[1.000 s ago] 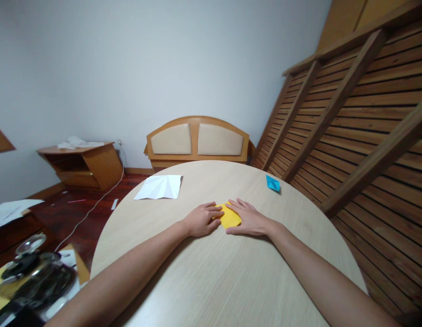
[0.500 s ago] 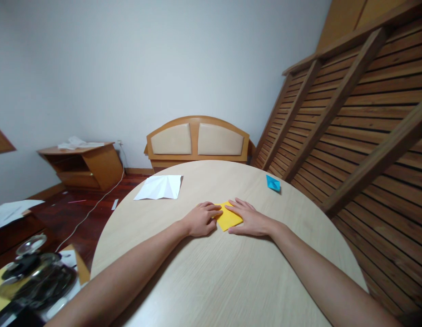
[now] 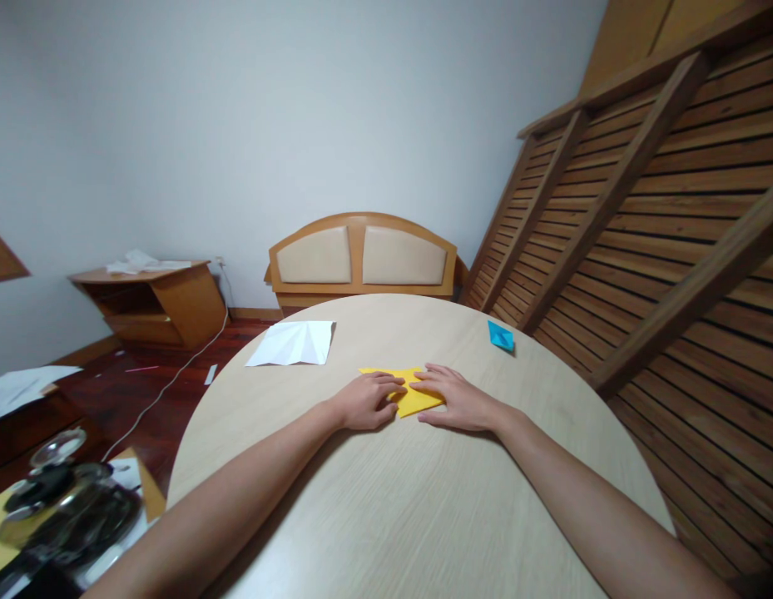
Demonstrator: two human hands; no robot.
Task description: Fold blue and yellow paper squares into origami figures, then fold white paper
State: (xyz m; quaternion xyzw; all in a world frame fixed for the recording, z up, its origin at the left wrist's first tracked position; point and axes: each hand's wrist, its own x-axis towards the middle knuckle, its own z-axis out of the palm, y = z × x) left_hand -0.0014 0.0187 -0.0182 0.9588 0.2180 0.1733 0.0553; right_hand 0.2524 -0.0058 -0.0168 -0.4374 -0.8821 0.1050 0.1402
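While both hands press flat, open-palmed, left hand (image 3: 366, 401) and right hand (image 3: 456, 396) pin folded yellow paper sheet (image 3: 412, 396) at 12 o'clock on round pale wooden desk (image 3: 386, 499); uneven pressure risks skewed crease.

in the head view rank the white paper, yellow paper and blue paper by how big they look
1. white paper, largest, though it lies farther off
2. yellow paper, partly hidden under the left hand and right hand
3. blue paper, smallest, also farther off
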